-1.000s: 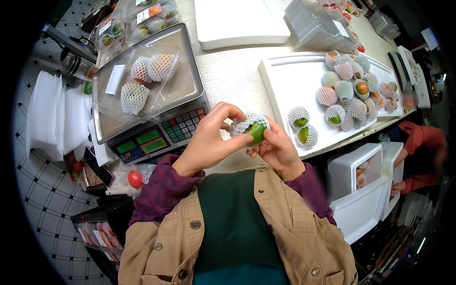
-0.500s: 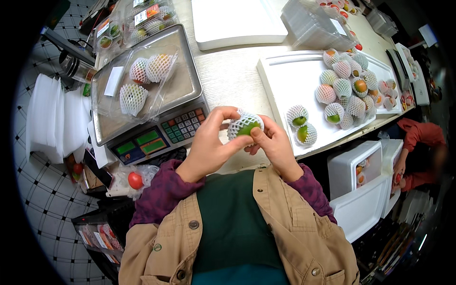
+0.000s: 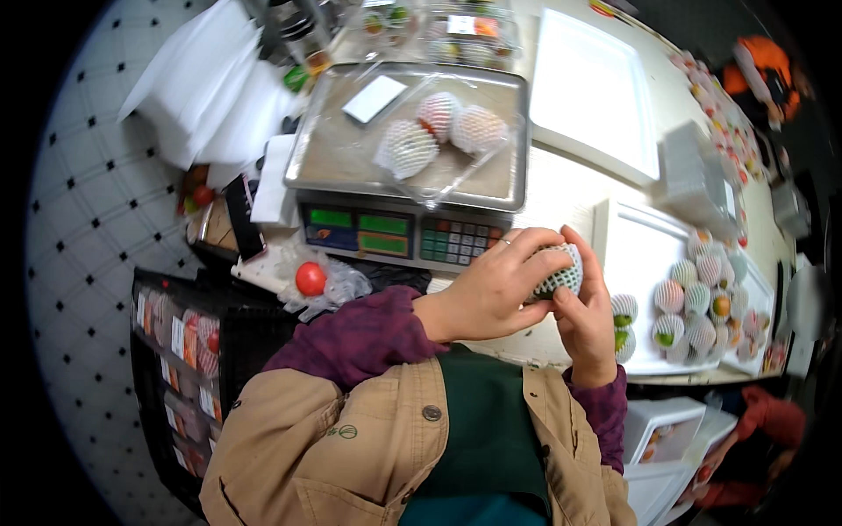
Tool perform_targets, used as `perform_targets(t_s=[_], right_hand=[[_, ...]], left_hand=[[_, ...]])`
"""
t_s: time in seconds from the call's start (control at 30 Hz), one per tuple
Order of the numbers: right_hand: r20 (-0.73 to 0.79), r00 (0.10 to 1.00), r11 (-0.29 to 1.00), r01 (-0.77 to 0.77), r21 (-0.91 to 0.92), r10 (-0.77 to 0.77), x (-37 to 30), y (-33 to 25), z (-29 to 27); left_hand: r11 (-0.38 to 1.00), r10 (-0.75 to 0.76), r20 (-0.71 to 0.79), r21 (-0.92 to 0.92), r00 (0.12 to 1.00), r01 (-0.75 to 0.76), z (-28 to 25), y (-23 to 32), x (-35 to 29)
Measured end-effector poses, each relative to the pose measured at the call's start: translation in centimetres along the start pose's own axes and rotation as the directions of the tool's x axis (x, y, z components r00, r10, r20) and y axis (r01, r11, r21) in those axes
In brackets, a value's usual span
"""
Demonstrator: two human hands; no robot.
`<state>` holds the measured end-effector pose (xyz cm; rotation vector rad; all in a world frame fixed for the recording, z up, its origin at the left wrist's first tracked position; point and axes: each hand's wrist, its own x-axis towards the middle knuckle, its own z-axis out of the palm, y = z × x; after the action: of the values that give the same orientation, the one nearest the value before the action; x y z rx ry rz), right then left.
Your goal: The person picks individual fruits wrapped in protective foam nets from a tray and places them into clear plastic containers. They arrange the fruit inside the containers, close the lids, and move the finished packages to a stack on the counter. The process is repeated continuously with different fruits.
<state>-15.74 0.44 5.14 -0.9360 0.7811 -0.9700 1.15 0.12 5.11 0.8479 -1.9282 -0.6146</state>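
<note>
1. Head view, left hand (image 3: 482, 298): fingers curled over the fruit (image 3: 562, 273) from the left, gripping it. Ring on one finger.
2. Head view, right hand (image 3: 589, 329): also gripping; thumb on the near side of the fruit, fingers up along its right side.
3. Head view, fruit position: between both hands, above the table, just right of the scale keypad (image 3: 458, 242). It sits in a pale foam net; part of it is hidden by the fingers.
4. Head view, scale (image 3: 329, 162): left of the hands, green displays lit. An open clear box (image 3: 474, 178) is on the pan with three netted fruits (image 3: 409, 149) and a white label (image 3: 374, 98).
5. Head view, right side: white foam tray (image 3: 633, 263) with a cluster of netted fruits (image 3: 697, 300) at its right. Two more (image 3: 624, 309) lie at its left edge, near the right hand.
6. Head view, far side: white foam lid (image 3: 588, 92), then stacked clear boxes (image 3: 695, 171) right of it.
7. Head view, lower left: red tomato (image 3: 310, 279) on a crumpled bag (image 3: 348, 282); black crate (image 3: 250, 337) with labelled packs (image 3: 182, 340) beyond.
8. Head view, right rim: co-worker's red sleeve (image 3: 772, 416).
</note>
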Motion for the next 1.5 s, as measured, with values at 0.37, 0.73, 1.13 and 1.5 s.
perform_targets(t_s=[0.37,0.73,1.13,1.5], right_hand=[[0.200,0.978,0.983,0.090,-0.159,-0.058,7.1,-2.9,4.4],[0.159,0.924,0.856,0.382,-0.348,-0.348,11.8,-4.3,9.7],[0.647,0.671,-0.009,0.692,-0.722,-0.362,14.5,-1.9,8.5],[-0.048,0.778,0.707,0.541,-0.455,-0.626,7.9,-5.6,2.0]], left_hand=[[0.990,-0.060,-0.251,0.110,0.966,0.091,-9.3,-1.9,-2.0],[0.649,-0.109,-0.264,0.712,0.958,0.269,-15.6,-5.4,-3.5],[0.814,0.193,-0.398,0.576,0.897,0.080,-8.8,-3.2,-2.7],[0.965,-0.167,-0.906,-0.068,0.388,0.255,-17.2,-4.9,-9.2]])
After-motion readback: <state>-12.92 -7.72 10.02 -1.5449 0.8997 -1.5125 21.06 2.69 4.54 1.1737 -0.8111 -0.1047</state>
